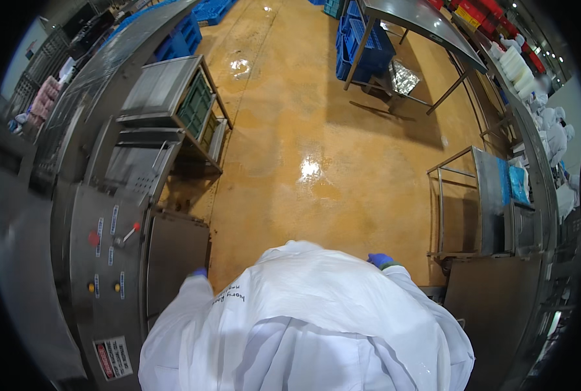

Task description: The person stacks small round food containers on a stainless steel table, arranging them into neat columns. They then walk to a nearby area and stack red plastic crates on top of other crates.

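Note:
A white coat and a white apron (315,288) with handwriting on it cover my body at the bottom of the view. Beyond the left sleeve, only a small bit of blue glove shows of my left hand (200,272). It is nearest a steel cabinet panel (178,264), and its fingers are hidden. My right hand (380,259), also in a blue glove, hangs beside the apron's edge over the wet tan floor (315,205). Its fingers look curled, but the view does not settle whether they hold anything.
At left stands a control panel (109,273) with buttons and a red-knobbed lever, then a steel bench (161,88) over green crates. A small steel table (493,200) stands right. Ahead, blue crates (364,49) sit under a steel table (427,24). Several people in white work far right.

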Demonstrator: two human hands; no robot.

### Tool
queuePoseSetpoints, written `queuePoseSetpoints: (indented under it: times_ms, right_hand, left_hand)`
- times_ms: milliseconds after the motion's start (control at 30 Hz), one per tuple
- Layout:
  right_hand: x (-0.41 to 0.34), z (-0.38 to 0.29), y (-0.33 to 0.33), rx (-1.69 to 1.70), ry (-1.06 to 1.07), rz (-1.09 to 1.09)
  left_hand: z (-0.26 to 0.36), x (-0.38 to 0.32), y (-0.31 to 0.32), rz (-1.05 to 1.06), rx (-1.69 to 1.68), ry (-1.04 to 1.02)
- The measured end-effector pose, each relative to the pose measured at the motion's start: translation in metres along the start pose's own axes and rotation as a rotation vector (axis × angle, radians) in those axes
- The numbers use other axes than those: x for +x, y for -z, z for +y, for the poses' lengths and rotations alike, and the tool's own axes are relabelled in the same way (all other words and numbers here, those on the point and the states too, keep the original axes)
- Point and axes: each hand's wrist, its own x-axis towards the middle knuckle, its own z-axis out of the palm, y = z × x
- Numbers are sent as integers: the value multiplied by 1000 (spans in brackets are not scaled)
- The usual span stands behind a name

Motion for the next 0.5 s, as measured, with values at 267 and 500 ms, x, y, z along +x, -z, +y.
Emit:
queuePoseSetpoints:
  times_ms: [267, 500]
  right_hand:
    - [113, -89, 133, -93, -271, 64]
    - [275, -429, 245, -1207, 218, -15]
  left_hand:
    - [354, 187, 401, 764, -731, -506]
    - [299, 339, 486, 342, 42, -362]
